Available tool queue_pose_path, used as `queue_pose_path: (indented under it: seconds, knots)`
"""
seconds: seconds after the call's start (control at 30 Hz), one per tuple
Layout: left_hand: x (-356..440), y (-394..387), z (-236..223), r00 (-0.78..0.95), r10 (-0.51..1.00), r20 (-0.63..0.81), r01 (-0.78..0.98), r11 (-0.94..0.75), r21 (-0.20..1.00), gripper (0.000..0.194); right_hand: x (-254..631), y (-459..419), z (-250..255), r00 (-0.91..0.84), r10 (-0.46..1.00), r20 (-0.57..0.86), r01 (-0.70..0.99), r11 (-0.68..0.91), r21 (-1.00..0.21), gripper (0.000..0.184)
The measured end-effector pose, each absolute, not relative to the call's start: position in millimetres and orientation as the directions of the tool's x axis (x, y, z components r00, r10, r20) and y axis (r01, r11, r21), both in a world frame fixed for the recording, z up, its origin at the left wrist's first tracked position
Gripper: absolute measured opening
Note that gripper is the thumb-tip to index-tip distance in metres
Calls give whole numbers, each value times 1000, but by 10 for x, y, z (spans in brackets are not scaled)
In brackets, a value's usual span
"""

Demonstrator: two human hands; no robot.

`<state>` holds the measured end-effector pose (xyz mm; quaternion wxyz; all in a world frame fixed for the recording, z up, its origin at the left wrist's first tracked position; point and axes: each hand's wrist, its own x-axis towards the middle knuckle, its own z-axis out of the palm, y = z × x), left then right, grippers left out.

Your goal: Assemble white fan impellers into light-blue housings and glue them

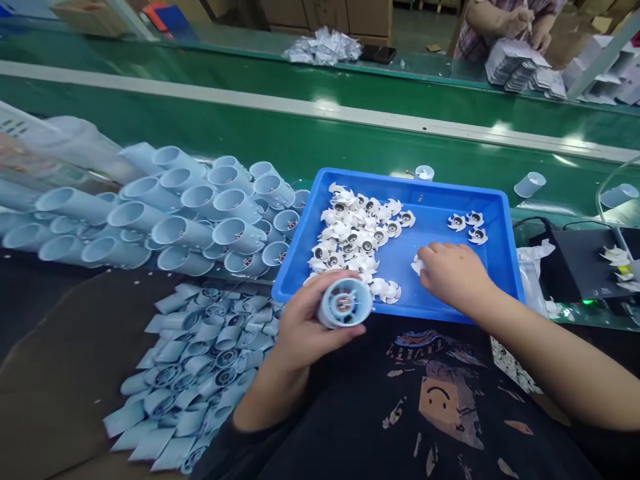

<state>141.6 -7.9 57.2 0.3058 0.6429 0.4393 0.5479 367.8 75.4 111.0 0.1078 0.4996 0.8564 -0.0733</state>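
My left hand (pixel 305 320) is wrapped round a light blue fan housing (pixel 345 303), a short tube whose open end faces up and shows copper windings inside. Over the blue tray (pixel 420 313), my right hand (pixel 450 273) has its fingers closed on a white fan impeller (pixel 417 265), mostly hidden by them. A heap of white impellers (pixel 350 233) with dark hubs fills the tray's left half. Several more impellers (pixel 467 223) lie apart near its right side.
Stacked blue tubes (pixel 200 207) stand left of the tray; more tubes (pixel 200 360) are piled below. A black box (pixel 570 260) sits at the right. Beyond the green conveyor (pixel 250 127), another person's hands (pixel 530 27) handle a stack of white cards (pixel 515 63).
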Motion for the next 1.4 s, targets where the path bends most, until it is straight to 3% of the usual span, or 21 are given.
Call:
queue_pose_path:
  seconds: [0.07, 0.13, 0.2, 0.4, 0.5, 0.67, 0.73, 0.83, 0.97, 1.03, 1.1, 1.17, 1.23, 1.27, 1.3, 1.33, 1.4]
  knots:
    - [1592, -7, 585, 217, 879, 424, 342, -475, 811, 51, 3756, 618, 1263, -595, 791, -144, 798, 560, -223, 25]
    - [1718, 56, 603, 313, 839, 446, 383, -541, 749, 49, 3826, 461, 1355, -707, 704, 65, 605, 650, -459, 24]
    - [1805, 111, 637, 355, 813, 461, 399, -578, 712, 50, 3872, 325, 1377, -723, 649, 237, 456, 706, -541, 19]
    - [1955, 228, 784, 508, 771, 384, 363, -596, 716, 52, 3943, 261, 1295, -740, 623, 254, 547, 777, -312, 11]
    - [2034, 224, 813, 533, 744, 402, 390, -638, 664, 50, 3977, 352, 1237, -751, 604, 268, 495, 782, -378, 7]
    - [2134, 160, 866, 399, 676, 619, 603, -702, 378, 39, 4008, 414, 1174, -660, 655, 369, 367, 709, -602, 12]
    - [2140, 156, 924, 471, 689, 551, 565, -715, 411, 36, 4027, 418, 1192, -688, 624, 370, 353, 733, -581, 17]
    - [2142, 172, 1008, 604, 705, 371, 472, -692, 547, 40, 4062, 446, 1203, -800, 466, 379, 268, 841, -469, 25]
    - [2171, 183, 1080, 456, 753, 475, 668, -642, 376, 37, 4111, 459, 1163, -679, 608, 411, 298, 740, -603, 27]
    - [2194, 174, 1112, 613, 694, 376, 516, -713, 475, 39, 4151, 447, 1169, -707, 584, 398, 264, 741, -618, 26]
    - [2229, 149, 1132, 675, 654, 341, 419, -720, 553, 44, 4191, 449, 1181, -780, 463, 420, 201, 822, -534, 28]
    - [2271, 124, 1131, 591, 689, 419, 544, -724, 423, 43, 4211, 465, 1173, -785, 457, 420, 213, 834, -510, 30]
    - [2296, 126, 1123, 491, 714, 499, 690, -668, 278, 42, 4210, 464, 1156, -703, 608, 368, 306, 726, -616, 31]
    - [2295, 141, 1125, 508, 724, 467, 679, -670, 301, 43, 4206, 451, 1158, -665, 666, 339, 331, 670, -665, 32]
    - [2284, 165, 1131, 567, 727, 387, 606, -687, 402, 43, 4204, 430, 1172, -661, 677, 323, 335, 651, -681, 32]
    - [2265, 193, 1141, 637, 711, 300, 499, -676, 543, 45, 4206, 405, 1199, -694, 641, 329, 324, 686, -652, 31]
    - [2217, 244, 1160, 718, 665, 203, 330, -584, 742, 49, 4221, 357, 1273, -783, 482, 394, 275, 836, -476, 30]
